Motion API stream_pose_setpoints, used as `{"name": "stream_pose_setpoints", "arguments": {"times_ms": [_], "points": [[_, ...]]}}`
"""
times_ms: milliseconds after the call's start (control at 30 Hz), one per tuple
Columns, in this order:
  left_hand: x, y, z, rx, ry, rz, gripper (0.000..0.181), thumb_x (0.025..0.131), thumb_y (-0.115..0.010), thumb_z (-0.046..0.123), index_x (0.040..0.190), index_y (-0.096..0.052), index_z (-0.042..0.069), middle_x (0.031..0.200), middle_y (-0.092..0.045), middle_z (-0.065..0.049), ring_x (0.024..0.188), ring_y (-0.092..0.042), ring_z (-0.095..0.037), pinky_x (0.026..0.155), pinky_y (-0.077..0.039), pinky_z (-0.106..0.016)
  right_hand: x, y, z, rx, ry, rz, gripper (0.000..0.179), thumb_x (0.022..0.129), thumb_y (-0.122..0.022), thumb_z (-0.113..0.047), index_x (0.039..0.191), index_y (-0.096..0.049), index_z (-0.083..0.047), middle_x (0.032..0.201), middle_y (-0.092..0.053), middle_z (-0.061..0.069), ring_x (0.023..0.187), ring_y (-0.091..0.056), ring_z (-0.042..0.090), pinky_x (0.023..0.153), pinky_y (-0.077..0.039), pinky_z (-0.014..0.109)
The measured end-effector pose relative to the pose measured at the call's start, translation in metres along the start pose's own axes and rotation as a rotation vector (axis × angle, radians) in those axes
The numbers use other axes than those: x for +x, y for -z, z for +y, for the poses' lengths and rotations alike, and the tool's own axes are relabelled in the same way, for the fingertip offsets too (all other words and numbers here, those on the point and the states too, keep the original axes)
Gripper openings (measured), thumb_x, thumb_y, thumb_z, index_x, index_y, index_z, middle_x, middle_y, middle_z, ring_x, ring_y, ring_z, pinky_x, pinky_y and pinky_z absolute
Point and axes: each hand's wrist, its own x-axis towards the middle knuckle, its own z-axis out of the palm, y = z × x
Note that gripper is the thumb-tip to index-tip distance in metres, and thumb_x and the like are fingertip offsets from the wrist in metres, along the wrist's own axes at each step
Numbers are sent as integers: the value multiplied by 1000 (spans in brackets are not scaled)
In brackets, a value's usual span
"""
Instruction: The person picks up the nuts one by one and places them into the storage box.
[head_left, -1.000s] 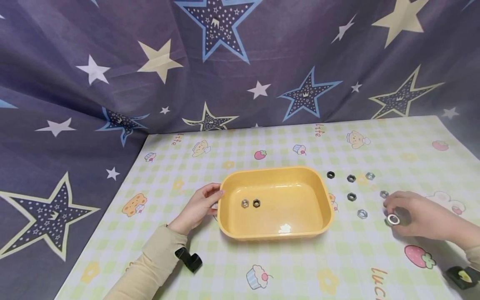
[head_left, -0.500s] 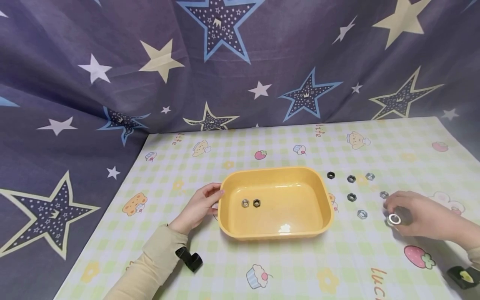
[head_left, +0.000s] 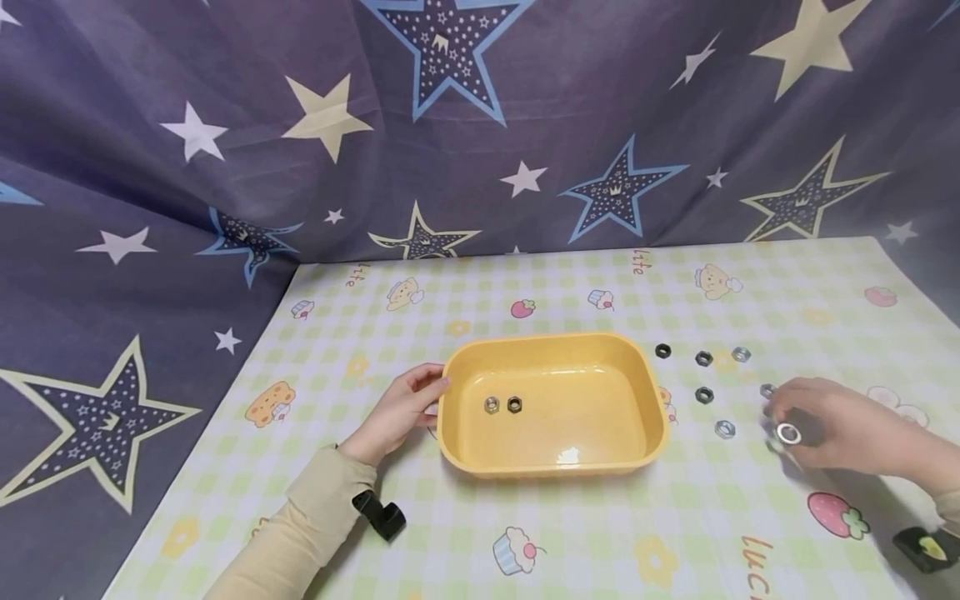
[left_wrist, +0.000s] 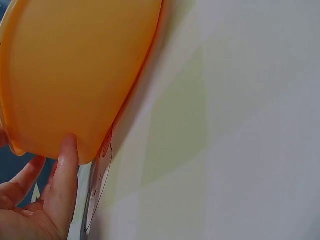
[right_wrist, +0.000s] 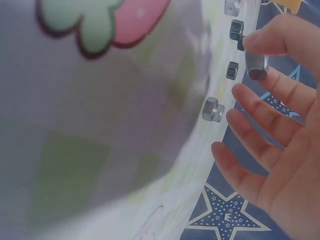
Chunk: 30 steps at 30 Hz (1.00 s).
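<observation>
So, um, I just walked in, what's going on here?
A person's left hand holds the left end of a yellow tray on a checked tablecloth. Their right hand pinches a silvery nut off to the right of the tray. Two nuts lie inside the tray, one silvery and one dark. Six loose nuts, some dark and some silvery, lie on the cloth between the tray and the right hand.

There are one yellow tray (head_left: 592, 421), one checked tablecloth (head_left: 420, 542), two black wrist devices (head_left: 380, 515), one left hand (head_left: 397, 410), one right hand (head_left: 851, 427) and nine nuts (head_left: 704, 395) — two in the tray, six on the tablecloth, one silver nut (head_left: 789, 433) in the right hand.
</observation>
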Motion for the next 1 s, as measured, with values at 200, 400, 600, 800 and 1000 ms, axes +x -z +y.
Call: {"name": "stream_pose_setpoints", "arguments": {"times_ms": [200, 400, 600, 800, 1000], "points": [[-1, -1, 1, -5, 5, 2, 38, 98, -51, 18, 131, -48, -2, 114, -56, -11, 81, -61, -10, 68, -60, -29, 2, 3, -1, 8, 20, 4, 53, 40, -87, -9, 80, -58, -28, 91, -61, -7, 87, -57, 9, 82, -35, 1], [-1, -2, 1, -2, 6, 10, 38, 98, -51, 18, 130, -48, -2, 114, -56, -12, 82, -61, -10, 69, -60, -30, 10, 8, -5, -14, 41, 16, 52, 41, -86, -8, 78, -56, -29, 93, -61, -3, 86, -56, 15, 83, -33, 2], [0, -1, 0, 2, 7, 15, 38, 98, -52, 19, 130, -49, -1, 114, -56, -11, 81, -61, -10, 67, -59, -29, 24, 15, -8, -6, 80, 41, 53, 40, -86, -6, 78, -56, -30, 93, -61, -3, 88, -55, 13, 83, -33, 5], [-1, 0, 0, 9, 13, 27, 39, 97, -52, 20, 130, -49, -1, 115, -56, -11, 81, -62, -10, 66, -59, -28, 42, 24, -13, -4, 83, 37, 52, 44, -85, -5, 76, -54, -31, 96, -61, -4, 89, -56, 19, 84, -34, 8], [-1, -2, 1, -2, 9, 20, 39, 98, -52, 19, 130, -49, -1, 114, -56, -10, 81, -61, -9, 67, -59, -27, 57, 29, -25, -9, 67, 4, 45, 50, -84, -7, 78, -56, -28, 99, -62, -4, 91, -58, 20, 81, -41, 18]]}}
